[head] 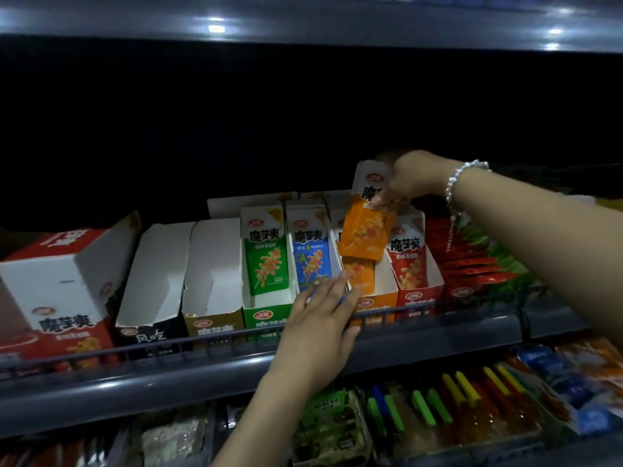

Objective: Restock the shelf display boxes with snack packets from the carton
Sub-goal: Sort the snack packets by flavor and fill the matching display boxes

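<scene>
Right hand [406, 178] pinches a slim stack of orange packets [366, 230] by the top edge, hanging over the orange box [377, 299], likely to drop in upright. Left hand [323, 318], fingers straight and together, rests on the box front by the shelf rail [202, 342], probably steadying it. Glossy foil packets, matte cardboard boxes. Carton not in view.

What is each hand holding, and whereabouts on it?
The right hand pinches a stack of orange snack packets near the white top end. The left hand holds nothing; its straight fingers rest against the display boxes.
</scene>
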`<state>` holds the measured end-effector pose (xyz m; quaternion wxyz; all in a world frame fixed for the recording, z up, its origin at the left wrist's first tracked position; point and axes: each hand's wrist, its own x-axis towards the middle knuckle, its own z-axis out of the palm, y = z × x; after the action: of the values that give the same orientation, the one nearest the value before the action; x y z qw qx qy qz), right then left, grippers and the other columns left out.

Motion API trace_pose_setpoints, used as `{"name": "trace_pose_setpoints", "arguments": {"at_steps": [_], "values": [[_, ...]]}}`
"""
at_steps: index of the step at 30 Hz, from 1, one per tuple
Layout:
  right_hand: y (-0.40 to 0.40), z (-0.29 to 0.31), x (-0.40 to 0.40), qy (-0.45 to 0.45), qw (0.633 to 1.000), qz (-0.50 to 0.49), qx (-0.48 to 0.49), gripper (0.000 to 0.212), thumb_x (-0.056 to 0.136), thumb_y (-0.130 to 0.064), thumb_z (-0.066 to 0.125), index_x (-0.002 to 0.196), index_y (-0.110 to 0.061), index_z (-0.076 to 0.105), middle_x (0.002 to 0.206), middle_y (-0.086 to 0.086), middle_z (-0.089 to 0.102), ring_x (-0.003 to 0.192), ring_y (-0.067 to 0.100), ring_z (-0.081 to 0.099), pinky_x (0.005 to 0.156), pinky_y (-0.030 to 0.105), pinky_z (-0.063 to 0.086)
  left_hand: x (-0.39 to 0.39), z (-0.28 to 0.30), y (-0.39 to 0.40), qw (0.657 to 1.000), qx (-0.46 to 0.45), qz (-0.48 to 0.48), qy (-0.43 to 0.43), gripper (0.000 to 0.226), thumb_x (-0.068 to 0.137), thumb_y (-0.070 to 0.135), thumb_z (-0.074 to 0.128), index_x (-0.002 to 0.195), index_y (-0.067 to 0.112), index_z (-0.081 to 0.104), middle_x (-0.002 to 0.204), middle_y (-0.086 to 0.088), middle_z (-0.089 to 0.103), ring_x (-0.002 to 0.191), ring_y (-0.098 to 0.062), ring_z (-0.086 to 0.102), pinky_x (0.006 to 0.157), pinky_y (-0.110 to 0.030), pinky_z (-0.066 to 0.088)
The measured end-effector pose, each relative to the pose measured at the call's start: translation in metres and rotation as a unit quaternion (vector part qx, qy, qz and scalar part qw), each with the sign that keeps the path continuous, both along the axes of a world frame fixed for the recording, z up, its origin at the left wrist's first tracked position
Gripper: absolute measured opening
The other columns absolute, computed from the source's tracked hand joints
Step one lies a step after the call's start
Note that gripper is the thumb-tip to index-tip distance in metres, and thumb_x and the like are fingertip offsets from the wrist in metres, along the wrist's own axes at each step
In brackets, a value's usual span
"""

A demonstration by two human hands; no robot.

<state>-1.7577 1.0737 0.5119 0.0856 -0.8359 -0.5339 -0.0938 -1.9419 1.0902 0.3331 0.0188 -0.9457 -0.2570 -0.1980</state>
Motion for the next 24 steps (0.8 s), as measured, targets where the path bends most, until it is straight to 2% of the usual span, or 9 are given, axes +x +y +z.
{"name": "trace_pose_setpoints", "arguments": {"at_steps": [2, 6, 7, 9, 11, 16, 18, 21, 24], "values": [[0.002, -0.002, -0.004, -0.029, 1.0, 0.006, -0.009, 0.043, 0.082, -0.044, 0.068, 0.068, -0.006, 0.053, 0.06, 0.0, 0.042, 0.059, 0.014, 0.043, 0.048, 0.023, 0.028, 0.001, -0.003, 0.0, 1.0, 0.007, -0.002, -0.003, 0.06, 0.099, 0.047, 0.018, 0.152, 0.032, -0.005, 0.158, 0.007, -0.019, 0.148, -0.014, -0.008, 0.111, -0.028, -0.015], [0.016, -0.031, -0.011, -0.03, 0.999, 0.043, -0.011, 0.035, 0.08, -0.038, 0.072, 0.092, -0.007, 0.058, 0.068, -0.002, 0.043, 0.077, 0.017, 0.047, 0.05, 0.024, 0.03, 0.002, -0.006, 0.0, 1.0, 0.006, 0.017, 0.011, 0.064, 0.102, 0.043, 0.028, 0.151, 0.031, -0.01, 0.158, 0.006, -0.023, 0.148, -0.014, -0.01, 0.114, -0.032, -0.012], [0.019, -0.04, -0.011, -0.011, 0.999, 0.053, -0.006, 0.037, 0.079, -0.034, 0.074, 0.099, -0.007, 0.059, 0.076, -0.001, 0.049, 0.08, 0.018, 0.05, 0.054, 0.023, 0.034, 0.002, -0.008, 0.0, 1.0, 0.012, 0.018, 0.006, 0.064, 0.101, 0.042, 0.031, 0.152, 0.03, -0.005, 0.159, 0.004, -0.017, 0.148, -0.016, -0.004, 0.114, -0.033, -0.009], [0.021, -0.058, -0.01, 0.001, 0.998, 0.065, 0.014, 0.044, 0.076, -0.031, 0.077, 0.109, -0.007, 0.058, 0.098, 0.005, 0.059, 0.093, 0.023, 0.056, 0.068, 0.026, 0.041, 0.003, -0.01, 0.001, 0.999, 0.026, 0.018, 0.018, 0.064, 0.093, 0.041, 0.043, 0.151, 0.026, 0.021, 0.16, -0.003, 0.013, 0.144, -0.021, 0.025, 0.113, -0.037, 0.007], [0.022, -0.073, -0.01, -0.028, 0.997, 0.067, 0.036, 0.047, 0.077, -0.033, 0.075, 0.113, -0.009, 0.056, 0.112, 0.008, 0.06, 0.103, 0.025, 0.057, 0.076, 0.031, 0.042, 0.002, -0.01, 0.0, 0.999, 0.038, 0.027, 0.024, 0.067, 0.083, 0.044, 0.05, 0.145, 0.023, 0.038, 0.154, -0.005, 0.034, 0.135, -0.022, 0.043, 0.11, -0.039, 0.018], [0.02, -0.085, -0.003, -0.098, 0.992, 0.062, 0.056, 0.066, 0.082, -0.043, 0.066, 0.137, -0.019, 0.039, 0.132, 0.009, 0.048, 0.124, 0.028, 0.039, 0.1, 0.035, 0.028, 0.003, -0.015, 0.003, 0.998, 0.058, 0.0, -0.008, 0.068, 0.094, 0.038, 0.041, 0.153, 0.025, 0.009, 0.161, -0.002, -0.001, 0.148, -0.021, 0.01, 0.114, -0.036, -0.007], [0.017, -0.085, 0.001, -0.104, 0.991, 0.069, 0.051, 0.072, 0.081, -0.044, 0.067, 0.142, -0.023, 0.033, 0.137, 0.008, 0.044, 0.127, 0.028, 0.034, 0.102, 0.035, 0.025, 0.003, -0.016, 0.003, 0.998, 0.061, 0.003, -0.009, 0.069, 0.094, 0.038, 0.041, 0.153, 0.024, 0.009, 0.162, -0.002, 0.0, 0.148, -0.022, 0.011, 0.115, -0.037, -0.005], [0.014, -0.087, 0.005, -0.136, 0.986, 0.084, 0.037, 0.079, 0.08, -0.042, 0.069, 0.145, -0.025, 0.027, 0.142, 0.005, 0.039, 0.13, 0.027, 0.03, 0.103, 0.036, 0.023, 0.004, -0.018, 0.003, 0.998, 0.056, 0.011, 0.002, 0.07, 0.09, 0.039, 0.044, 0.152, 0.023, 0.018, 0.161, -0.005, 0.012, 0.145, -0.024, 0.024, 0.115, -0.038, 0.002], [0.015, -0.091, 0.006, -0.174, 0.98, 0.082, 0.046, 0.078, 0.081, -0.044, 0.067, 0.145, -0.027, 0.026, 0.143, 0.004, 0.037, 0.129, 0.026, 0.03, 0.101, 0.036, 0.023, 0.005, -0.018, 0.003, 0.998, 0.062, 0.011, -0.007, 0.07, 0.09, 0.038, 0.045, 0.152, 0.023, 0.017, 0.161, -0.004, 0.01, 0.145, -0.023, 0.022, 0.114, -0.038, 0.0]]}}
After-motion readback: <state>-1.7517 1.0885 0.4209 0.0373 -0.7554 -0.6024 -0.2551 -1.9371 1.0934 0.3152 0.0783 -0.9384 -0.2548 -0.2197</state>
